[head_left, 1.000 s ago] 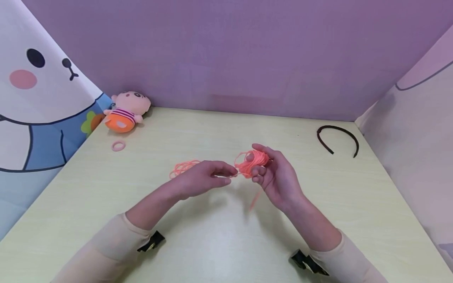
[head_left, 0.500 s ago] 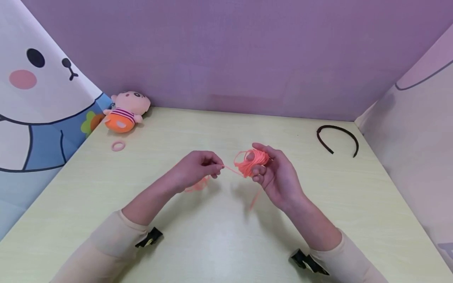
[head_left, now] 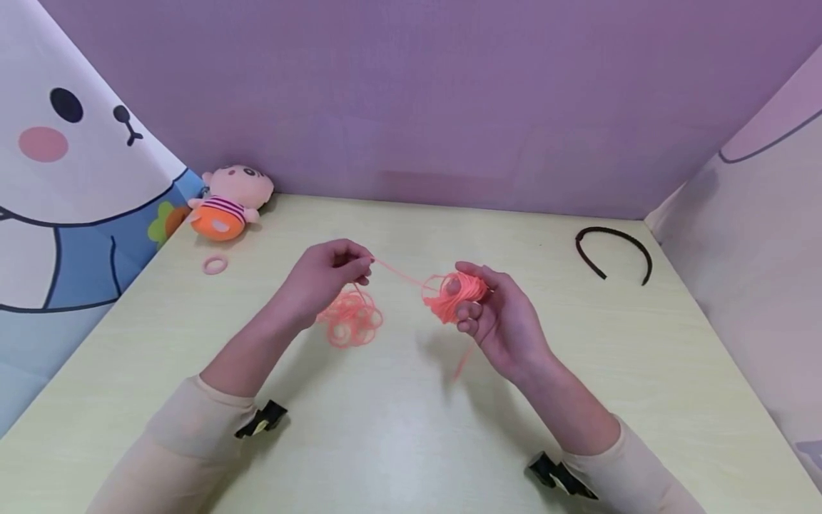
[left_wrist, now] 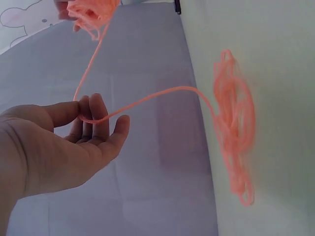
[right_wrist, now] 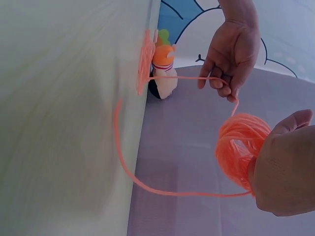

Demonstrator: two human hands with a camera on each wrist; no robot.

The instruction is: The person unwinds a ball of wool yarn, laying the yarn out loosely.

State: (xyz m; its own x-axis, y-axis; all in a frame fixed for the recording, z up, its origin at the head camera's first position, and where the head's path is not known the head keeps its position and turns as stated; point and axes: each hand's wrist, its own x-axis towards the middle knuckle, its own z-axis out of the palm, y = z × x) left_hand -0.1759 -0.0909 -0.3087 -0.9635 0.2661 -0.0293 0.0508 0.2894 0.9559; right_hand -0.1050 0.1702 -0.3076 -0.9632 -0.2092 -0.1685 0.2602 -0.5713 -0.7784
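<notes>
My left hand [head_left: 330,280] pinches a strand of coral yarn [head_left: 399,272] between thumb and fingertips, above the table. From there the strand runs across to a wound bundle of the same yarn [head_left: 454,296], which my right hand [head_left: 507,321] holds with its fingers curled round it. Below the left hand a loose pile of yarn loops [head_left: 352,321] lies on the table, and in the left wrist view the pinched strand leads down to this pile. A free yarn tail [right_wrist: 162,192] hangs from the bundle in the right wrist view.
A plush doll [head_left: 226,203] in orange and stripes lies at the back left, with a pink ring [head_left: 215,265] before it. A dark headband [head_left: 615,232] lies at the back right. A purple backdrop [head_left: 424,107] closes off the table's far edge.
My left hand has moved left and up, drawing out a longer strand from the bundle. The loose loops on the table show more fully. The right hand stays nearly still.
</notes>
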